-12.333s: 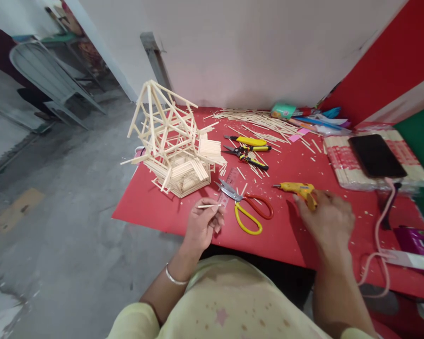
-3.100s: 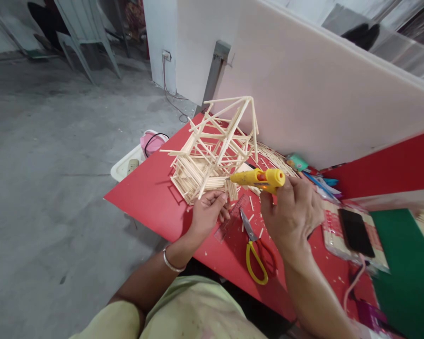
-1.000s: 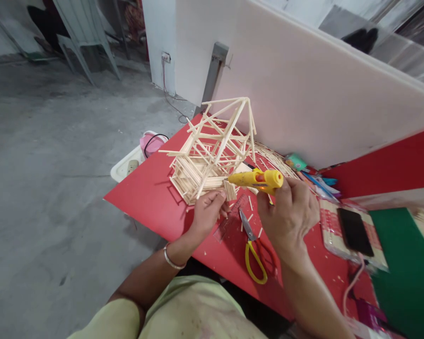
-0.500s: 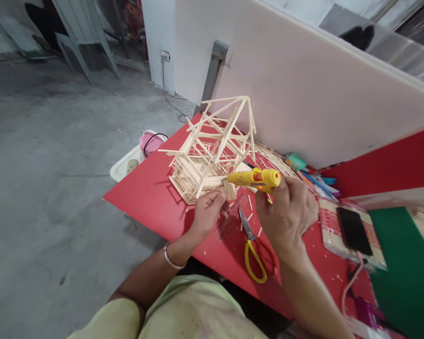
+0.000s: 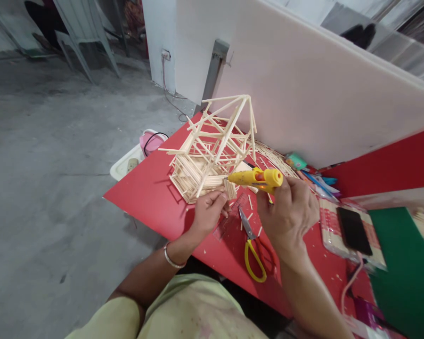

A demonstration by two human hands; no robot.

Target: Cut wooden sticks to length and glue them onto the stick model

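Observation:
My right hand [image 5: 291, 212] is closed around the handle of a yellow glue gun [image 5: 256, 179]. Its nozzle points left and reaches the lower front of a model house frame made of thin wooden sticks [image 5: 221, 136]. I cannot tell whether the tip touches the wood. Close below the nozzle, my left hand [image 5: 210, 212] has its thumb and fingertips pinched together at the model's front edge. Whatever lies between those fingers is too small or hidden to make out. Scissors [image 5: 249, 230] with yellow and red handles lie between my forearms.
The red tabletop [image 5: 144, 188] carries a clear ruler [image 5: 226, 226], stick offcuts and a pile of long sticks [image 5: 273, 157]. On the right, a phone [image 5: 354, 230] with a cable rests on packed sticks [image 5: 328, 221]. A white board [image 5: 286, 84] stands behind.
The glue gun and my right hand have shifted very slightly to the right. My left hand and the stick model stay practically where they were.

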